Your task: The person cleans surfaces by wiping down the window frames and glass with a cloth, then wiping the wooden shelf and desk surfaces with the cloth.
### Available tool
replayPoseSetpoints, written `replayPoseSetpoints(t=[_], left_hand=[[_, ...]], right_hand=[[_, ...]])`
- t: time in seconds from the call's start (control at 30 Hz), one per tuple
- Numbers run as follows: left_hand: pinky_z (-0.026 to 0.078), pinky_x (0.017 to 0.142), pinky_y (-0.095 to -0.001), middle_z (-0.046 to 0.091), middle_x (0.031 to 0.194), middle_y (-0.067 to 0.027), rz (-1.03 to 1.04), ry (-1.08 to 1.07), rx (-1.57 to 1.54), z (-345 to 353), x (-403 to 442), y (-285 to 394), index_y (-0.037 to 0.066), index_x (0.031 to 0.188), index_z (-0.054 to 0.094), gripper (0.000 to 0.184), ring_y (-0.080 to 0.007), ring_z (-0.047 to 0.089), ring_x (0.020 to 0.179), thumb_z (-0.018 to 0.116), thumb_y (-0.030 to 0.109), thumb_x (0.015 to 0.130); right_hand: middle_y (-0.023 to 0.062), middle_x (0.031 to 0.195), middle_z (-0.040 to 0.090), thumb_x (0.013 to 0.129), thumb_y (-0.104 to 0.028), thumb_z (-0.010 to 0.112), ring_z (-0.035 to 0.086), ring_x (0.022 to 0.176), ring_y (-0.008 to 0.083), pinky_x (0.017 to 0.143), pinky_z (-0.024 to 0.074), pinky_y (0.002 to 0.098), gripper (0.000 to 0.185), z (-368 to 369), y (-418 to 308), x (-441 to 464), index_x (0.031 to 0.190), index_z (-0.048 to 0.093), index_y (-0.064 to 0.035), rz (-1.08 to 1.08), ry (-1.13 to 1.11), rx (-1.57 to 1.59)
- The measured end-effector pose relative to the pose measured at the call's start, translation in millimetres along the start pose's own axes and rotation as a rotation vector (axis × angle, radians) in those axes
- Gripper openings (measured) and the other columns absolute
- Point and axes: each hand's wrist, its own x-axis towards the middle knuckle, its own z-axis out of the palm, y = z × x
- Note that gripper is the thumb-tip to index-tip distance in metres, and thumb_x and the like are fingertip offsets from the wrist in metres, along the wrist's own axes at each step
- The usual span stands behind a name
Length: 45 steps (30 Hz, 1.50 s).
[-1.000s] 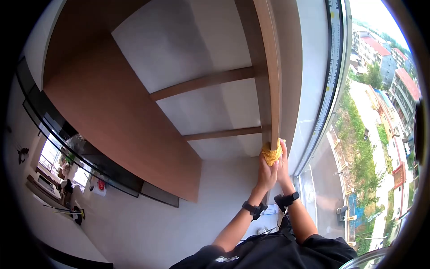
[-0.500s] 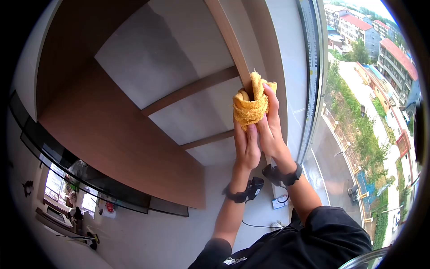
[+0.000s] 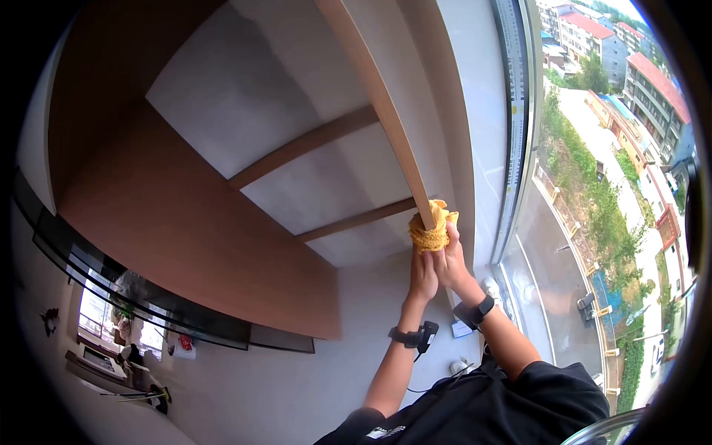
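Observation:
A yellow cloth (image 3: 430, 236) is wrapped around the long wooden edge (image 3: 386, 111) of an open shelf frame. My left hand (image 3: 424, 276) presses the cloth from the left and below, its fingers partly hidden by the fabric. From the right side, my right hand (image 3: 451, 259) is closed on the same cloth. The hands sit close together, and both wrists carry dark straps with small black devices.
Brown crosspieces (image 3: 304, 146) divide the frame, beside a wide brown panel (image 3: 193, 215). A window (image 3: 534, 185) runs along the right, with buildings and trees far below. White shoes (image 3: 460, 366) and a small card (image 3: 463, 328) show near the floor.
Both hands and the yellow cloth have slid along the wooden edge, down and slightly right in the view, past the lower crosspiece. The cloth stays wrapped around the edge.

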Motion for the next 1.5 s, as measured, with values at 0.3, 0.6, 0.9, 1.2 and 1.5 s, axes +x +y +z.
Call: replayPoseSetpoints(t=[0.3,0.6,0.9,1.2,1.5], left_hand=[[0.042,0.109,-0.0367,0.054,0.14,-0.0163,0.004,0.086,0.076,1.1,-24.7,56.5,-0.005,0.145,0.04,0.044,-0.0235,0.053,0.129,0.046,0.016,0.107],[0.034,0.114,-0.0487,0.023,0.159,-0.0326,0.723,0.228,0.661,-23.7,85.5,190.6,0.0,0.155,0.034,0.061,-0.0464,0.032,0.146,0.056,0.015,0.1],[0.031,0.114,-0.0575,0.01,0.157,-0.0382,0.645,0.225,0.865,-2.2,55.0,117.2,0.0,0.142,0.054,0.045,-0.0565,0.028,0.143,0.055,0.009,0.098],[0.032,0.113,-0.0589,0.014,0.151,-0.0389,0.542,0.144,0.925,9.5,20.0,81.0,-0.004,0.137,0.055,0.045,-0.0578,0.029,0.138,0.058,0.014,0.096],[0.029,0.116,-0.0563,0.015,0.159,-0.0343,0.951,0.381,1.044,-23.1,116.8,220.4,0.001,0.137,0.061,0.044,-0.0554,0.026,0.144,0.056,0.017,0.096]], right_hand=[[0.0273,0.15,0.041,0.104,-0.021,0.047,0.045,0.136,0.0438,0.112,0.0378,0.0449,0.051,0.7,-24.4,4.9,0.15,0.033,-0.0049,0.25,0.014,0.216],[0.0226,0.142,0.049,0.101,-0.028,0.054,0.051,0.125,0.0429,0.107,0.0413,0.0452,0.046,-35.9,-125.2,185.6,0.141,0.047,-0.0038,-0.3,-0.168,0.233],[0.0207,0.152,0.044,0.108,-0.032,0.039,0.044,0.139,0.0371,0.115,0.0353,0.0426,0.051,-22.2,-23.3,136.1,0.15,0.04,-0.0039,0.096,-0.264,0.305],[0.0228,0.152,0.042,0.1,-0.03,0.054,0.04,0.139,0.0417,0.115,0.0359,0.0471,0.052,-26.2,1.3,83.2,0.145,0.047,-0.0045,0.193,-0.382,0.207],[0.0201,0.129,0.061,0.103,-0.027,0.047,0.056,0.118,0.0417,0.101,0.0459,0.0466,0.037,-44.5,-118.7,222.9,0.13,0.057,-0.0036,-0.338,-0.302,0.221]])
